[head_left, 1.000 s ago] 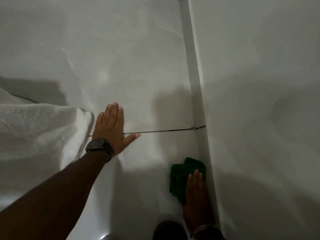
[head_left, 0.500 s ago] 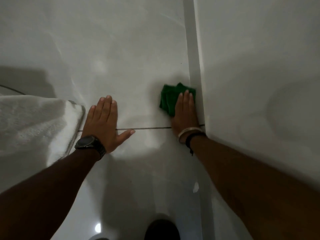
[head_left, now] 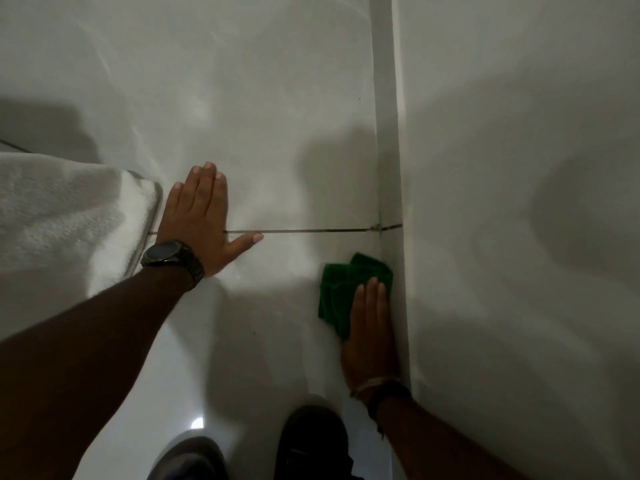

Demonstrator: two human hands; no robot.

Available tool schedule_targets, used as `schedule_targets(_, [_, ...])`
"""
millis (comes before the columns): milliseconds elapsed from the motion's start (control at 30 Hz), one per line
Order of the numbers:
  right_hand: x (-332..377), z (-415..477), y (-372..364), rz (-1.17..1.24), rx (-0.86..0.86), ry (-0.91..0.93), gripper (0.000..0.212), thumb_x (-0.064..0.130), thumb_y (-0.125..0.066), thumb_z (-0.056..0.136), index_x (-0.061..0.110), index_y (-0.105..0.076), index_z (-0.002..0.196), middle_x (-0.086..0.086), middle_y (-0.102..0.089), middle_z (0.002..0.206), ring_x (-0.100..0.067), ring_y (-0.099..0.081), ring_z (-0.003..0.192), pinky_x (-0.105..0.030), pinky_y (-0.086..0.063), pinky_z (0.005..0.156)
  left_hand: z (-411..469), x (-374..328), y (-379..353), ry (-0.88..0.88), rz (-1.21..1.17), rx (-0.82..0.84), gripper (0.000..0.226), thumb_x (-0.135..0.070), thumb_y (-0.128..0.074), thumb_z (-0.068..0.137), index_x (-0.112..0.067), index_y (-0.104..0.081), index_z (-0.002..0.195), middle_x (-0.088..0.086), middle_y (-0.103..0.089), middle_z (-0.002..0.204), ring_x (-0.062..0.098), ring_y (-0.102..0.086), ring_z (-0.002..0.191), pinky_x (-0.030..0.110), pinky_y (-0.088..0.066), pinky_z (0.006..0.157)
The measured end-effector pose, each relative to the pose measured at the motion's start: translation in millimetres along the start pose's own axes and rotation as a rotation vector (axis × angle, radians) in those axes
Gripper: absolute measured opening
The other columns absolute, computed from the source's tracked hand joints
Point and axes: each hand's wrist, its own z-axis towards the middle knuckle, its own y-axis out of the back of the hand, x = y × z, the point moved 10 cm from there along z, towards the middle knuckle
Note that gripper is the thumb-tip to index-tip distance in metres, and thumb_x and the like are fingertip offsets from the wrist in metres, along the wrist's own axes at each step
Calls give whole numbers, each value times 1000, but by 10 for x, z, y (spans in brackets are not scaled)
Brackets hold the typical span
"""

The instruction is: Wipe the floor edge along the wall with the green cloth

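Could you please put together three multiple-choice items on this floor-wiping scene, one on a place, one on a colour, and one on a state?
1. Where does the green cloth lie?
A. on the white towel
B. on the floor against the skirting at the wall
C. under the left hand

2. What colour is the watch on the left wrist?
A. black
B. red
C. white

3. How is the left hand placed?
A. clenched in a fist
B. raised off the floor
C. flat, palm down, on the floor tile

Answers: 1 B, the cloth sits at the floor edge beside the skirting, under the fingers of the right hand. 2 A, its face and band are dark black. 3 C, the fingers lie spread flat across the grout line, next to the white towel.
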Motion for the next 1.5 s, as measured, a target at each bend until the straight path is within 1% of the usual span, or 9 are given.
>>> schedule_targets(200, [-90, -277, -73, -13, 81, -35, 59, 6, -26, 87, 1, -16, 145, -20, -19, 153, -31, -8, 143, -40, -10, 115, -10, -1, 1, 5, -21, 8, 116, -87, -33, 80, -4, -7, 157, 20, -7, 166, 36, -4, 152, 51, -7, 119])
schedule_targets(333, [-150, -663, -124, -26, 73, -112, 64, 1, -30, 81, -1, -17, 144, -20, -19, 153, -29, 5, 145, -39, -8, 113, -11, -4, 19, 11, -29, 11, 117, -88, -32, 80, -4, -7, 157, 20, -7, 166, 36, -3, 152, 52, -7, 119])
schedule_targets(533, [-120, -916, -254, 19, 103, -108, 88, 5, -43, 73, 8, 5, 146, -11, 10, 157, -27, 18, 143, -44, -5, 112, -14, -10, 39, -3, -28, -8, 116, -86, -37, 80, -3, -10, 156, 22, -8, 166, 37, -6, 152, 54, -10, 119])
schedule_targets(667, [-218, -889, -330, -3, 149, -97, 63, 34, 0, 94, 0, -8, 146, 1, 20, 157, -19, 17, 144, -35, 1, 114, -11, -13, 58, -2, -24, -24, 116, -84, -39, 80, -1, -12, 156, 22, -9, 165, 38, -7, 152, 54, -11, 118])
schedule_targets(767, [-189, -811, -336, 51, 104, -87, 55, 23, -17, 94, -4, -25, 141, -1, 12, 159, -22, 10, 145, -38, -3, 115, -10, -26, 64, -2, -25, -26, 116, -84, -38, 80, -1, -12, 156, 23, -9, 165, 38, -8, 152, 55, -12, 118])
schedule_targets(900, [-46, -260, -122, 254, -28, -66, 57, 22, -29, 95, 2, -14, 146, -7, 2, 160, -27, 3, 146, -48, -6, 119, 6, -27, 63, -7, -23, -26, 116, -84, -38, 80, 0, -13, 156, 24, -10, 165, 40, -9, 151, 55, -12, 118])
schedule_targets(1000, [45, 480, 113, 315, -91, -53, 66, 3, -50, 93, 4, -11, 146, -18, -8, 156, -30, 0, 145, -54, -9, 118, 7, -24, 43, -1, -17, -6, 116, -85, -38, 80, -1, -11, 156, 23, -10, 165, 39, -7, 151, 55, -11, 118])
schedule_targets(1333, [260, 2046, 444, 257, -66, 26, 62, 2, -43, 94, 0, -9, 147, -21, -3, 157, -35, 5, 144, -45, -1, 119, 12, 1, 14, -10, -25, 2, 117, -87, -34, 80, -2, -9, 157, 22, -9, 165, 38, -6, 151, 52, -9, 118])
schedule_targets(1500, [241, 1935, 440, 231, -62, 9, 63, -1, -43, 92, 0, -10, 147, -20, -3, 158, -34, 5, 145, -43, -2, 120, 8, -4, 11, -8, -36, 8, 117, -88, -34, 79, -3, -9, 157, 22, -8, 165, 37, -5, 151, 50, -7, 118])
